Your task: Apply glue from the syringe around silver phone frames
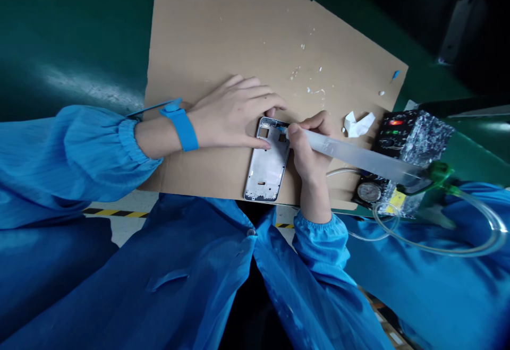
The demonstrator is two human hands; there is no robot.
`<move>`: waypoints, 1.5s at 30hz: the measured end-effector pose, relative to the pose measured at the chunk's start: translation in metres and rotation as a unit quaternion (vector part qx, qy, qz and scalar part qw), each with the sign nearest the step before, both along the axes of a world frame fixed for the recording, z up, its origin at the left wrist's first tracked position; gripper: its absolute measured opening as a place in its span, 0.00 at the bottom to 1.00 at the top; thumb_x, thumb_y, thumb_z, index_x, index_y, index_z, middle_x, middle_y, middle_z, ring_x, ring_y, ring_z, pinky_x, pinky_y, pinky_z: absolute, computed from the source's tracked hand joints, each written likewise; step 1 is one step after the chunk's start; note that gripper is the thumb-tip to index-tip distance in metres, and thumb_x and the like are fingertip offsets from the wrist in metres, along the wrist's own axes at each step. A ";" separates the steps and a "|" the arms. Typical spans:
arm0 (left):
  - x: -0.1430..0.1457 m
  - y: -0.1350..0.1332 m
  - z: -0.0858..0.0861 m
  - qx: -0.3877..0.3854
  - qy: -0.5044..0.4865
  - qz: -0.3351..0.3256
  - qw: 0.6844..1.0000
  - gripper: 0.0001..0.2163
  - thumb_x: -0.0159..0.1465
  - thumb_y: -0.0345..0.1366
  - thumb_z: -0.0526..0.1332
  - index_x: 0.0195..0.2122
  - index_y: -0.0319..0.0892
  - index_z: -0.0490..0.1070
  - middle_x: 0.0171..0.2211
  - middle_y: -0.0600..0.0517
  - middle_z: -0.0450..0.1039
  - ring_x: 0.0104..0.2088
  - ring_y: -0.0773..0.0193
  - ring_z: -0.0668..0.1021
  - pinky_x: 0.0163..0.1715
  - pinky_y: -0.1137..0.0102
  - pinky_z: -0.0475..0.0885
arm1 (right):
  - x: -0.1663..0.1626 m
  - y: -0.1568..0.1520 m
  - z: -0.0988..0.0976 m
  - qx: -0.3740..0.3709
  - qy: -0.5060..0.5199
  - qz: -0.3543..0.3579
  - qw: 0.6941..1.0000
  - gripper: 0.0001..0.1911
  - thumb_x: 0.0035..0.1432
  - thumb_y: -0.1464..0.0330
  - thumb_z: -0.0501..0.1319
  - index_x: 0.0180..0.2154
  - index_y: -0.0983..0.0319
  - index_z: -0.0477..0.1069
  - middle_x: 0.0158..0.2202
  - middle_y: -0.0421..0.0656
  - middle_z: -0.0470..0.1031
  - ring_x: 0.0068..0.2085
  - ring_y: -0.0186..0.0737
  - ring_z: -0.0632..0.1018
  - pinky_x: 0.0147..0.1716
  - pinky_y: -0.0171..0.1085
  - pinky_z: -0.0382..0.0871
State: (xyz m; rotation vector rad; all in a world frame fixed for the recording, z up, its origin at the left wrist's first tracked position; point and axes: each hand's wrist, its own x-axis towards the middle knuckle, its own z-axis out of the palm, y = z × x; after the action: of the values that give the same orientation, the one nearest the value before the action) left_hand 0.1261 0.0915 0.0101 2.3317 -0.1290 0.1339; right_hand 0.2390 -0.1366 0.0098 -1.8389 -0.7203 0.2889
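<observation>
A metal phone frame (pixel 266 168) with small cutouts lies on a cardboard sheet (pixel 199 26), close to its near edge. My left hand (pixel 235 111) rests over the frame's upper left, thumb lying on its face and fingers stretched past its top edge. In my right hand (pixel 311 148) is a translucent dispensing syringe (pixel 358 160), gripped near its tip between thumb and fingers. Its tip points at the frame's upper right area, partly hidden by my thumb. From the green cap (pixel 438 173) at its back end runs a clear tube (pixel 474 252).
A black control box (pixel 406 137) with a pressure gauge (pixel 368 191) and lit display stands on the right. Crumpled white tissue (pixel 358 124) and whitish residue bits lie on the cardboard. A blue wrist strap (pixel 185 129) circles my left wrist. Green table surface (pixel 75 36) surrounds the cardboard.
</observation>
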 end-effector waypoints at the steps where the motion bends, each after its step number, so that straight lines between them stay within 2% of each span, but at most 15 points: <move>1: 0.000 0.000 0.000 0.000 0.001 0.000 1.000 0.27 0.69 0.57 0.74 0.65 0.52 0.78 0.57 0.45 0.83 0.62 0.39 0.80 0.65 0.46 0.71 | 0.000 0.000 0.000 -0.007 0.000 -0.002 1.000 0.30 0.69 0.37 0.74 0.35 0.53 0.70 0.29 0.37 0.71 0.28 0.42 0.70 0.29 0.45 0.72; 7: 0.000 0.000 -0.001 0.005 -0.002 0.000 1.000 0.27 0.69 0.57 0.74 0.65 0.52 0.78 0.57 0.45 0.83 0.62 0.39 0.80 0.65 0.46 0.71 | 0.000 0.000 0.001 0.002 -0.007 -0.001 1.000 0.27 0.70 0.42 0.75 0.34 0.53 0.71 0.29 0.37 0.73 0.27 0.41 0.69 0.27 0.44 0.68; 12: 0.000 -0.001 -0.002 0.009 0.002 0.000 1.000 0.29 0.69 0.58 0.73 0.66 0.50 0.78 0.56 0.44 0.83 0.63 0.37 0.80 0.65 0.47 0.70 | 0.000 0.000 0.002 -0.007 -0.015 -0.003 1.000 0.27 0.70 0.41 0.75 0.34 0.53 0.72 0.27 0.36 0.74 0.26 0.40 0.71 0.25 0.43 0.67; 18: 0.000 0.000 -0.001 0.002 -0.001 0.000 1.000 0.27 0.69 0.57 0.74 0.65 0.53 0.79 0.56 0.45 0.84 0.62 0.39 0.81 0.65 0.47 0.70 | 0.000 -0.001 0.001 0.006 -0.011 0.004 1.000 0.26 0.72 0.45 0.75 0.34 0.55 0.72 0.28 0.35 0.75 0.26 0.37 0.72 0.25 0.40 0.65; 24: 0.000 -0.001 -0.001 0.001 -0.002 0.003 1.000 0.28 0.69 0.57 0.74 0.66 0.53 0.79 0.56 0.45 0.84 0.62 0.38 0.81 0.65 0.47 0.71 | 0.000 0.001 0.001 -0.002 -0.010 -0.002 1.000 0.31 0.69 0.38 0.74 0.34 0.55 0.71 0.28 0.35 0.73 0.27 0.37 0.71 0.26 0.39 0.68; 28: 0.000 0.000 -0.002 -0.005 -0.005 0.003 1.000 0.27 0.69 0.58 0.73 0.65 0.54 0.78 0.55 0.46 0.84 0.62 0.39 0.81 0.65 0.46 0.71 | 0.000 0.001 0.001 -0.003 -0.027 -0.007 1.000 0.28 0.71 0.41 0.75 0.34 0.55 0.72 0.28 0.36 0.74 0.26 0.38 0.71 0.24 0.40 0.66; 34: 0.000 0.000 0.000 -0.002 -0.001 -0.002 1.000 0.27 0.70 0.58 0.72 0.65 0.52 0.78 0.55 0.45 0.83 0.62 0.39 0.80 0.65 0.46 0.71 | 0.000 0.000 0.001 -0.011 -0.024 -0.004 1.000 0.28 0.72 0.40 0.73 0.35 0.55 0.72 0.28 0.36 0.74 0.27 0.38 0.71 0.26 0.40 0.69; 38: 0.000 -0.001 -0.001 0.011 0.002 -0.001 1.000 0.28 0.71 0.58 0.72 0.66 0.51 0.78 0.56 0.45 0.83 0.62 0.39 0.80 0.65 0.46 0.70 | 0.000 0.001 0.000 0.010 -0.019 0.001 1.000 0.28 0.72 0.42 0.75 0.35 0.55 0.71 0.27 0.35 0.74 0.25 0.38 0.70 0.24 0.40 0.65; 45: 0.000 -0.001 -0.002 0.008 -0.008 0.000 1.000 0.27 0.72 0.60 0.71 0.65 0.51 0.78 0.55 0.46 0.83 0.61 0.40 0.80 0.64 0.46 0.71 | -0.001 0.002 0.001 0.004 -0.022 -0.002 1.000 0.27 0.72 0.42 0.75 0.35 0.54 0.71 0.27 0.35 0.75 0.25 0.38 0.70 0.24 0.41 0.63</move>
State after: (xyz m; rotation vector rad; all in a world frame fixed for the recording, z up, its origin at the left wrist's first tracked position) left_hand 0.1259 0.0902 0.0083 2.3477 -0.1385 0.1533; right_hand 0.2384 -0.1347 0.0110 -1.8446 -0.7461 0.2442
